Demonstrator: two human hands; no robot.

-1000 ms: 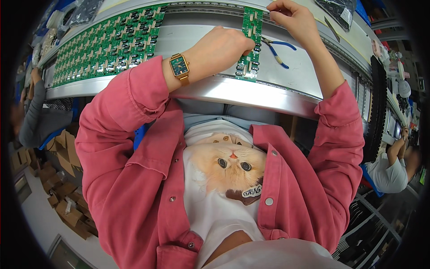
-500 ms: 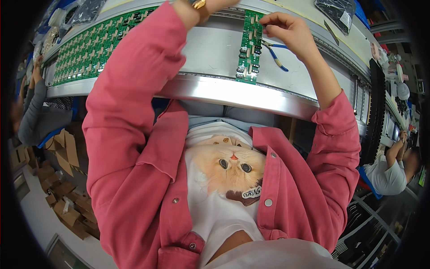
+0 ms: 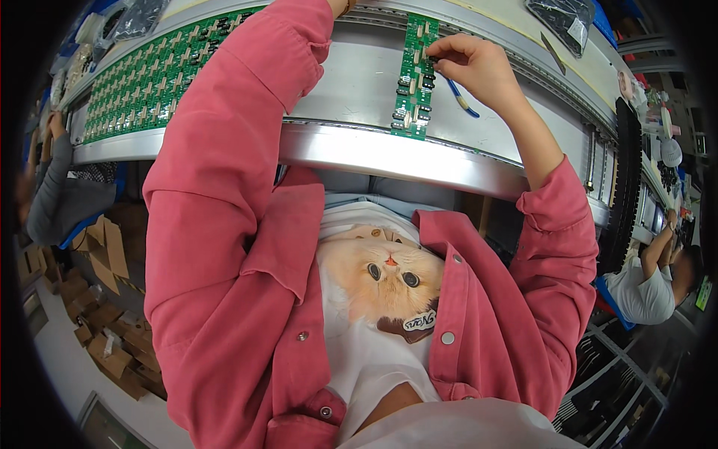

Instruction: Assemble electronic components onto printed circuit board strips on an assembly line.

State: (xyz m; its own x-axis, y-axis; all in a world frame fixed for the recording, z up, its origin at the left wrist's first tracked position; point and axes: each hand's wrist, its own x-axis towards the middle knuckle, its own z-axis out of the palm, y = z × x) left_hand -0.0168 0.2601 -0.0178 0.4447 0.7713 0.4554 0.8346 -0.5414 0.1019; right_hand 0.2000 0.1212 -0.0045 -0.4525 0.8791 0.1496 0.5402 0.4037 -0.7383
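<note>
A narrow green circuit board lies across the metal rails, with black and pale components on it. At its upper right edge my right hand is closed in a pinch, fingertips at a dark component. Whether a part is between the fingers cannot be made out. Pliers with blue and yellow handles lie right of the board, their head hidden under my hand. My left arm reaches past the upper edge, so the left hand is out of the picture.
More green boards fill the rails at the left. A metal front rail runs between me and the work. Tweezers and a dark plastic bag lie beyond the rails. Other people sit at both sides; cardboard boxes stand lower left.
My right hand has moved slightly down along the board's edge, covering the head of the pliers. My left hand has gone out over the upper edge.
</note>
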